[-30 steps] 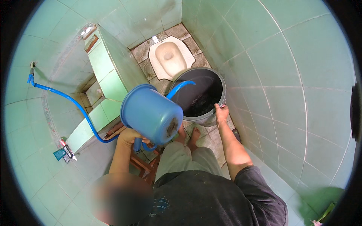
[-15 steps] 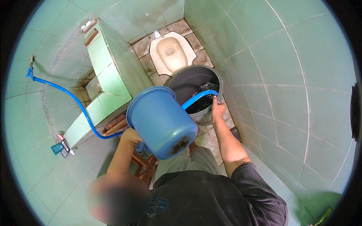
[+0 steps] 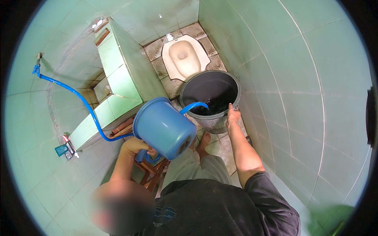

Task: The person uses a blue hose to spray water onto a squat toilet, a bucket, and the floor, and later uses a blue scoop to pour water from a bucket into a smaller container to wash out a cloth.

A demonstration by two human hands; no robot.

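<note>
A blue plastic bucket point(image 3: 163, 128) is tipped on its side in front of me, its stained base turned to the lower right and its mouth to the left. My left hand point(image 3: 141, 146) grips it from below, its fingers partly hidden. Beyond it stands a large dark grey tub point(image 3: 210, 117) with some water inside. My right hand point(image 3: 233, 115) is closed on the tub's near right rim, thumb on top. The free end of a blue hose point(image 3: 193, 107) emerges from behind the bucket and curves down over the tub. Its middle stretch is hidden by the bucket.
A squat toilet point(image 3: 186, 57) lies beyond the tub. At left a tiled ledge point(image 3: 118, 74) carries a brush point(image 3: 102, 36); the hose runs from a wall tap point(image 3: 38, 59). A wooden stool point(image 3: 151, 173) stands below the bucket. A tiled wall point(image 3: 291, 94) closes the right side.
The bucket has moved down and away from the tub. The hose end has drawn back left, apart from my right hand, which stays at the tub's rim. The view has shifted slightly.
</note>
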